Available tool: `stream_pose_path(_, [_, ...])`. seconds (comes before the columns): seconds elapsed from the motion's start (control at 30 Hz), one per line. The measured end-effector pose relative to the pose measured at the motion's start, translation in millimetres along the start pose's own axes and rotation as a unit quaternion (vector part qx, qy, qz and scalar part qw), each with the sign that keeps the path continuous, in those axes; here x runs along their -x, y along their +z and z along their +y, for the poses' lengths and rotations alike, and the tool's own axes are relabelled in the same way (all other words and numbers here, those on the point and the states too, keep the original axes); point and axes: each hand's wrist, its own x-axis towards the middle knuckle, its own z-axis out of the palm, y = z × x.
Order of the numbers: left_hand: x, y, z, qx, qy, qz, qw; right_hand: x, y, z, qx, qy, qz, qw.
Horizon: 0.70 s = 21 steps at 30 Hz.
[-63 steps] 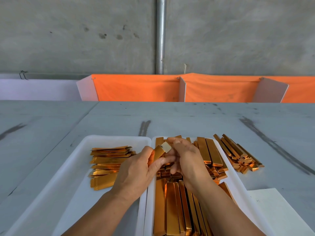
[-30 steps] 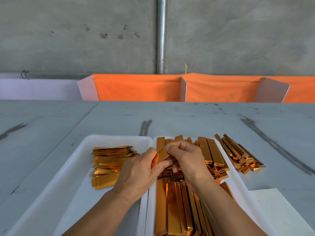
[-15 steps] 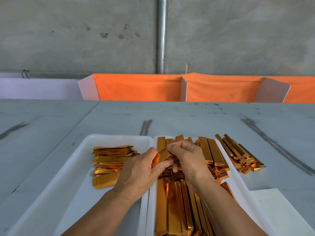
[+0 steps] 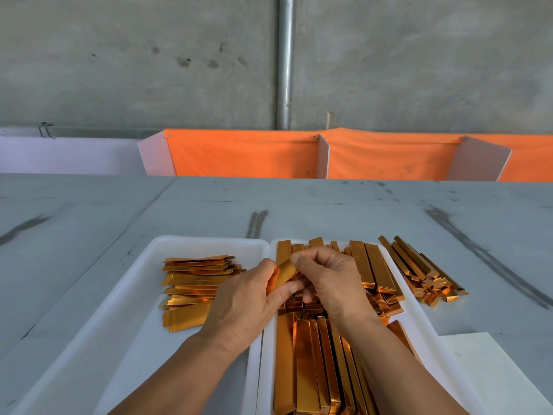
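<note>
Left hand (image 4: 242, 307) and right hand (image 4: 332, 283) both pinching one gold foil carton (image 4: 285, 272), above the right white tray (image 4: 419, 330) near its far-left corner

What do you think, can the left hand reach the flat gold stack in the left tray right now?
Probably yes, once it lets go: the left hand holds a gold strip with the right hand, but the stack lies just beside it, nothing between.

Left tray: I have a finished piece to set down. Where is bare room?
The left tray is bare nearer than the flat gold stack, beside the left hand. The right tray is crowded with gold boxes.
</note>
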Motion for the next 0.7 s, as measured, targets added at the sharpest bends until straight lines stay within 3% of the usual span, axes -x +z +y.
stream_pose_path(0.5, [-0.8,4.2,-6.7,0.0,-0.037,0.035,0.999,8.4,7.5,1.3,0.101,-0.053,-0.034,0.993])
stream_pose_path(0.7, [-0.6,4.4,-6.4,-0.021,-0.036,0.033,0.999,7.2,7.1,1.3,0.067,-0.051,-0.032,0.996])
